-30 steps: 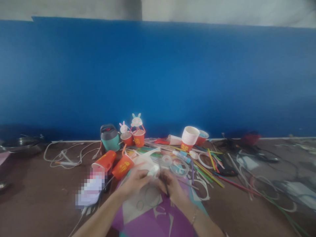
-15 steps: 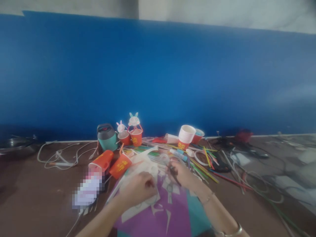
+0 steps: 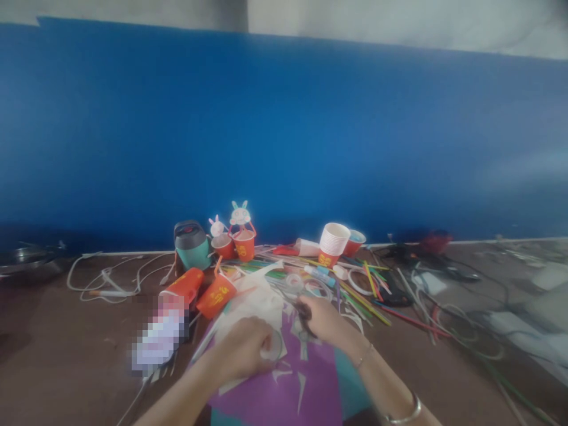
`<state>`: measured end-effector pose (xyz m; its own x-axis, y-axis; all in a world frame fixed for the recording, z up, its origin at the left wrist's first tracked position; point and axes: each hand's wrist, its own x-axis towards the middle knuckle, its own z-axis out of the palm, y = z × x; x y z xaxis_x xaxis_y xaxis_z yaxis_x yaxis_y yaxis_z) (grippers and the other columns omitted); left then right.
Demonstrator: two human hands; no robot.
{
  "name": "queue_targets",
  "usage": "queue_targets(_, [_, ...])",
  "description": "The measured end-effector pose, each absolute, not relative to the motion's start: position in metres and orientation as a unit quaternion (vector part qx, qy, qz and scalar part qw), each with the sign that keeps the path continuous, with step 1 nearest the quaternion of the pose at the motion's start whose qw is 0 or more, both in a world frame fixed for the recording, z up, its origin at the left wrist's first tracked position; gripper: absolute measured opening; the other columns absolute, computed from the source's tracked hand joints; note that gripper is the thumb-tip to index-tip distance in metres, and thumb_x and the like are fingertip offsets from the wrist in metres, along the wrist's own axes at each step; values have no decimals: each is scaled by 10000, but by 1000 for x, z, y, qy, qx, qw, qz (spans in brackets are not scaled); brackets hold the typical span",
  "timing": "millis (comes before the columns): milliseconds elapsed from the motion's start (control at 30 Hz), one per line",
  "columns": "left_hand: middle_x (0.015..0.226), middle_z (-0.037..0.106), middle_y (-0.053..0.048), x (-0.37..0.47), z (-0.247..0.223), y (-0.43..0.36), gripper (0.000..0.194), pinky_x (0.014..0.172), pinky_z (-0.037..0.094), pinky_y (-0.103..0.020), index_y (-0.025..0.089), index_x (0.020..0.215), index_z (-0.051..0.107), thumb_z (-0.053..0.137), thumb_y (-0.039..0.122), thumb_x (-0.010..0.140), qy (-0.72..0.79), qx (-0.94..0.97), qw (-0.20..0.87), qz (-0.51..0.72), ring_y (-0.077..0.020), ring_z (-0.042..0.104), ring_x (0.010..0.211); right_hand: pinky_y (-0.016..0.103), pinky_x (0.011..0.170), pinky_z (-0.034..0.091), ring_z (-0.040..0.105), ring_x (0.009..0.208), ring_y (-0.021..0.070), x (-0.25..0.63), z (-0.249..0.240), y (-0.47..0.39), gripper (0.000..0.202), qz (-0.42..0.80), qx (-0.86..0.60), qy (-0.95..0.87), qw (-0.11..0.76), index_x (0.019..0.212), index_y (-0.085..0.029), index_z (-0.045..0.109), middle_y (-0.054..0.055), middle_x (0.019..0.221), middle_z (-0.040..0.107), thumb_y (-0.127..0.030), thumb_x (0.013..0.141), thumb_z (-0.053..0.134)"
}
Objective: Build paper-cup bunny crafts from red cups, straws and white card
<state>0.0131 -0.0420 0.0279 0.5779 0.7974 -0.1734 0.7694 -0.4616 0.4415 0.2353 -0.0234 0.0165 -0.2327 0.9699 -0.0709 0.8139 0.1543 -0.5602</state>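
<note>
My left hand is closed over the purple sheet, pinching a small white paper piece with a rounded edge. My right hand is wrapped round dark-handled scissors; the blades, faint and blurred, point up and to the left, apart from that paper piece. Under both hands lies the purple sheet, on top of a teal one. Thin white paper scraps and a drawn cut-out rest on the purple. White paper is heaped just beyond my left hand.
Orange paper cups, two with rabbit figures, stand or lie at the left beside a teal container. A cup stack, coloured sticks and tape rolls sit beyond my right hand. Cables spread across the right side.
My right hand has shifted slightly, and the scissors have swung to point up and left. My left hand has dropped a little and turned, so the white paper piece in it now shows.
</note>
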Motion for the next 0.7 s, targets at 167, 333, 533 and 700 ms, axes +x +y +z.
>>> queue_targets(167, [881, 703, -29, 13, 28, -39, 169, 680, 383, -274, 224, 818, 665, 642, 293, 665, 456, 855, 249, 21, -225, 617, 819, 222, 599, 321, 604, 719, 169, 235, 11, -23, 212, 229, -608, -744, 155, 846, -178, 614, 48, 792, 684, -53, 702, 521])
queue_targets(333, [802, 720, -19, 17, 32, -37, 117, 653, 395, -262, 224, 737, 677, 588, 248, 665, 457, 853, 250, 29, -202, 634, 762, 243, 637, 367, 627, 767, 192, 234, 9, -21, 209, 218, -625, -712, 235, 953, -184, 612, 75, 849, 696, -128, 769, 529])
queue_targets(533, [776, 713, -16, 20, 27, -33, 126, 673, 406, -272, 221, 726, 678, 573, 220, 656, 453, 862, 223, 53, -204, 634, 749, 240, 510, 403, 565, 562, 165, 217, 16, -30, 130, 456, -571, -634, 253, 849, -185, 572, 1, 637, 616, -235, 733, 603])
queue_targets(700, [811, 703, -21, 19, 28, -35, 102, 689, 408, -270, 219, 750, 667, 601, 257, 682, 459, 860, 216, 58, -205, 630, 780, 254, 594, 429, 604, 699, 192, 204, 15, -34, 83, 396, -591, -653, 259, 801, -183, 592, 28, 709, 650, -201, 720, 588])
